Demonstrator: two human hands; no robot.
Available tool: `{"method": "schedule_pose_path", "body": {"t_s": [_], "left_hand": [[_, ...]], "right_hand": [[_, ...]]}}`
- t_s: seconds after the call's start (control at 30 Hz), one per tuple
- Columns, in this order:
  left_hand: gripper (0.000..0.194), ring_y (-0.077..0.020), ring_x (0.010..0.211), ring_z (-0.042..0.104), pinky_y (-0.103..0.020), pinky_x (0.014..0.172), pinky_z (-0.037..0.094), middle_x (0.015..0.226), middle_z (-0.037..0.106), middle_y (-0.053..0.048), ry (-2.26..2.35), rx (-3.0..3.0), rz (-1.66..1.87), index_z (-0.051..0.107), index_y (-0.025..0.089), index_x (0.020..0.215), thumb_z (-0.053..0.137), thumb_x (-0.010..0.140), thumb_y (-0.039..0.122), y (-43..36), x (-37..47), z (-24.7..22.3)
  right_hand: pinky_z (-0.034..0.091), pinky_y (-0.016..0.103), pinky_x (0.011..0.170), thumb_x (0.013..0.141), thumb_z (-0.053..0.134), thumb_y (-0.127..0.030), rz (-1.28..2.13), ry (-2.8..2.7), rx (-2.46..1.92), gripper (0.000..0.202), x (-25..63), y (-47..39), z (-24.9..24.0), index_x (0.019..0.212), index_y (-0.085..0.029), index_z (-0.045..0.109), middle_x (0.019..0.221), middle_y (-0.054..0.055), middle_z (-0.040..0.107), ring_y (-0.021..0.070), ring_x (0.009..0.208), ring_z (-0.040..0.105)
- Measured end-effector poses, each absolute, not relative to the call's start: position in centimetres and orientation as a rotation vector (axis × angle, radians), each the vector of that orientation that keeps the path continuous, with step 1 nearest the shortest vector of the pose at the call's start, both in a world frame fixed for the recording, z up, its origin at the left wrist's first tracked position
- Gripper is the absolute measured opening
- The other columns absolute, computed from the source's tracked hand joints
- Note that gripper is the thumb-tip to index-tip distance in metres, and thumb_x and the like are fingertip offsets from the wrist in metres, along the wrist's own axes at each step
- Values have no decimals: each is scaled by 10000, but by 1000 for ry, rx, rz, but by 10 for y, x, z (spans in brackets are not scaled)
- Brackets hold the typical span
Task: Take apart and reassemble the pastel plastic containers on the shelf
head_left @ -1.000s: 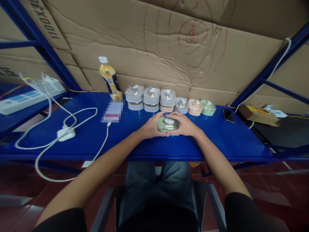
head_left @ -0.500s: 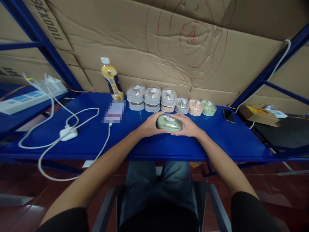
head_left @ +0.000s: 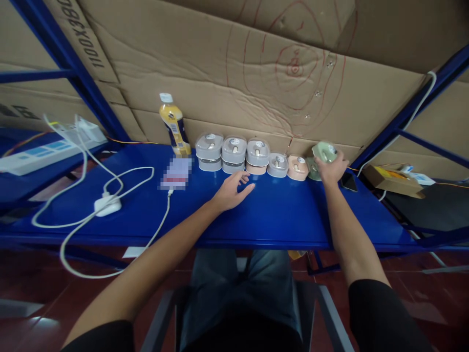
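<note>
My right hand (head_left: 332, 168) grips a green lidded box (head_left: 324, 152) with a clear top, held tilted just above another green box (head_left: 314, 168) at the right end of the row. Whether the two boxes touch, I cannot tell. My left hand (head_left: 233, 189) is open and holds nothing, fingers apart over the blue table (head_left: 256, 220). Beyond it stand grey boxes (head_left: 234, 149) stacked in twos, one of them on a pink box (head_left: 256, 169). A single grey box (head_left: 278, 165) and a single pink box (head_left: 297, 167) continue the row.
A yellow drink bottle (head_left: 175, 124) stands at the back left, behind a blurred-out device (head_left: 176, 172) on a white cable. A charger (head_left: 107, 205) lies further left. A dark phone (head_left: 349, 182) lies beyond my right hand. Cardboard (head_left: 205, 73) walls the back.
The green box has gone from between both hands at the middle to the right end of the row, in my right hand. My left hand has let go and opened.
</note>
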State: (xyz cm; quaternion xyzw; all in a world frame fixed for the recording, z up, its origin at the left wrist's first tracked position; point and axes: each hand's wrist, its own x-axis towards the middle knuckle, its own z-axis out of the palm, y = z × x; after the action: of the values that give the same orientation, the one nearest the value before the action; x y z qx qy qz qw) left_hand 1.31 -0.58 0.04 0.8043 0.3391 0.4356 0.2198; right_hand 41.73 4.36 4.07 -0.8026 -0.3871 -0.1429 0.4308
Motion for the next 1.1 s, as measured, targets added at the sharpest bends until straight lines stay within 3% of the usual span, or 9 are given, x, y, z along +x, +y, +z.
{"method": "schedule_pose_path", "body": {"t_s": [0.1, 0.23, 0.37, 0.57, 0.77, 0.87, 0.97, 1.03, 1.1], "left_hand": [[367, -243, 996, 709, -449, 910, 599, 1104, 720, -105, 952, 2224, 1230, 619, 186, 1232, 621, 989, 461, -4, 12, -1], [362, -241, 999, 707, -441, 904, 601, 1104, 722, -106, 969, 2238, 1229, 619, 182, 1232, 614, 997, 457, -4, 10, 1], [365, -239, 1001, 707, -431, 899, 602, 1117, 722, -105, 992, 2238, 1217, 621, 181, 1233, 601, 1004, 464, -5, 9, 3], [345, -238, 969, 705, -424, 864, 599, 1082, 721, -110, 978, 2245, 1222, 626, 174, 1205, 602, 998, 449, -3, 11, 0], [359, -239, 954, 718, -419, 854, 606, 1066, 727, -106, 1000, 2241, 1219, 630, 172, 1195, 597, 995, 468, 1, 9, -2], [367, -238, 954, 723, -411, 845, 604, 1071, 728, -105, 998, 2246, 1221, 631, 171, 1195, 591, 996, 477, 3, 8, -2], [363, -234, 953, 721, -407, 843, 600, 1062, 728, -97, 994, 2254, 1222, 630, 178, 1195, 589, 1002, 482, 2, 9, -2], [358, -235, 952, 719, -413, 843, 599, 1060, 729, -96, 985, 2263, 1221, 628, 181, 1195, 599, 998, 478, 1, 10, -1], [363, -235, 952, 715, -418, 843, 601, 1066, 728, -97, 971, 2276, 1210, 624, 183, 1198, 633, 976, 470, -1, 10, 0]], "right_hand": [[474, 614, 1051, 712, 859, -541, -361, -996, -2096, 898, 416, 49, 31, 1466, -175, 536, 1344, 242, 550, 454, 1246, 610], [475, 630, 1035, 681, 884, -563, -396, -1014, -2163, 1029, 410, 49, 30, 1496, -83, 479, 1337, 315, 564, 497, 1242, 606], [433, 695, 1072, 768, 776, -647, -530, -1013, -2116, 1040, 405, 41, 38, 1523, -23, 426, 1421, 373, 519, 539, 1322, 539], [367, 615, 1220, 981, 498, -579, -611, -1805, -1693, 728, 345, 25, 37, 1541, -115, 458, 1638, 267, 430, 429, 1511, 417], [284, 631, 1277, 947, 579, -607, -329, -2246, -1754, 863, 282, 17, 20, 1593, -64, 402, 1703, 269, 372, 464, 1592, 302], [338, 624, 1244, 928, 621, -596, -322, -2213, -1737, 774, 274, 1, 24, 1483, -64, 528, 1587, 281, 500, 474, 1511, 408], [425, 638, 1148, 950, 579, -645, -287, -2036, -1761, 623, 268, -18, 33, 1258, -111, 664, 1302, 269, 658, 468, 1325, 548], [453, 663, 1095, 935, 586, -685, -274, -1890, -1829, 642, 264, -25, 37, 1218, -115, 668, 1246, 280, 659, 485, 1276, 566], [488, 671, 1044, 891, 640, -704, -216, -1813, -1917, 714, 262, -29, 39, 1275, -102, 638, 1321, 309, 622, 507, 1267, 578]]}}
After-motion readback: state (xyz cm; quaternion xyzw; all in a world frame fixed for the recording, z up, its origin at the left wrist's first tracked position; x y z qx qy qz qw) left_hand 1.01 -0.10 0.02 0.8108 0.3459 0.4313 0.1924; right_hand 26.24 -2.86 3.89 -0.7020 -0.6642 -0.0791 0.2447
